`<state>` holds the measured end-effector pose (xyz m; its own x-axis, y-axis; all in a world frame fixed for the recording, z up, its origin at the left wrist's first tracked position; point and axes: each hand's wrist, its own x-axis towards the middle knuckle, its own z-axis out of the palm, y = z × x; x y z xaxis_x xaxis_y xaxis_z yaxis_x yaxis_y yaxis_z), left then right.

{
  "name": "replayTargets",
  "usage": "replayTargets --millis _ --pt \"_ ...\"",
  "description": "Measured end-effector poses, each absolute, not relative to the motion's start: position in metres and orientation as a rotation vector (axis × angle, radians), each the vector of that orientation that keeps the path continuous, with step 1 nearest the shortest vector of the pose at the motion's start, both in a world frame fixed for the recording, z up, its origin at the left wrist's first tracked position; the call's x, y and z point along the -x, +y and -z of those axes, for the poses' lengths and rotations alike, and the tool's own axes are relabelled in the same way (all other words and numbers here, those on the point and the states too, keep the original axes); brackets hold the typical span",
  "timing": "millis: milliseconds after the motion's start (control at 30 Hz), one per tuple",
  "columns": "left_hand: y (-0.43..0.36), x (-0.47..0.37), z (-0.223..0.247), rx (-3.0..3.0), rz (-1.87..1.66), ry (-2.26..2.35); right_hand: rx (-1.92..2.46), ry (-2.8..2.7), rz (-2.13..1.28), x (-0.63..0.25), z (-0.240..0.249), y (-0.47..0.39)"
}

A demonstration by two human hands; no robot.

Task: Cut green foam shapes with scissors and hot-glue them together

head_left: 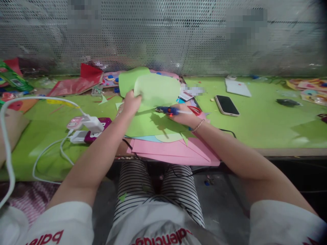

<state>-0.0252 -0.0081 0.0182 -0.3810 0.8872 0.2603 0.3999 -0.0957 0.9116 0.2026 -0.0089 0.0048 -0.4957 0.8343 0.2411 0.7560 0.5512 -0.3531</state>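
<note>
My left hand (132, 103) pinches the left edge of a light green sheet (158, 89), which stands raised off the table. In my right hand (186, 117) is a blue hot glue gun (167, 110), its nozzle pointing left just below the sheet and a red light glowing on its body. A clear glue stick shows at its back end. Under both hands lies a larger green sheet (143, 126) that carries their shadow. Pink sheets (173, 153) stick out below it at the table's front edge. Behind my left hand is a darker green piece (127, 80).
Red-handled scissors (195, 110) lie beside my right hand. A black phone (227, 105) rests to the right, a white card (237, 87) behind it. Plugs crowd a purple power strip (106, 124) at left, with a looping white cable (5, 136). Another person's arm (12, 131) is at far left.
</note>
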Motion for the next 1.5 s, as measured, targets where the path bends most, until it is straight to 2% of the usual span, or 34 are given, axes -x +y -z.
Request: replayTargets --millis 267,533,833,1500 --pt "-0.002 0.028 -0.012 -1.407 -1.507 1.741 1.308 -2.304 -0.355 -0.202 -0.002 -0.003" --pt "-0.001 0.029 -0.010 -1.386 -1.515 1.742 1.164 -2.144 -0.695 -0.203 -0.007 -0.006" --pt "-0.006 0.027 -0.015 -1.383 -1.489 1.755 1.040 -2.140 -0.868 -0.206 -0.012 -0.007" --pt "-0.009 0.026 -0.018 -1.395 -1.471 1.766 1.183 -2.101 -0.778 -0.201 -0.019 -0.012"
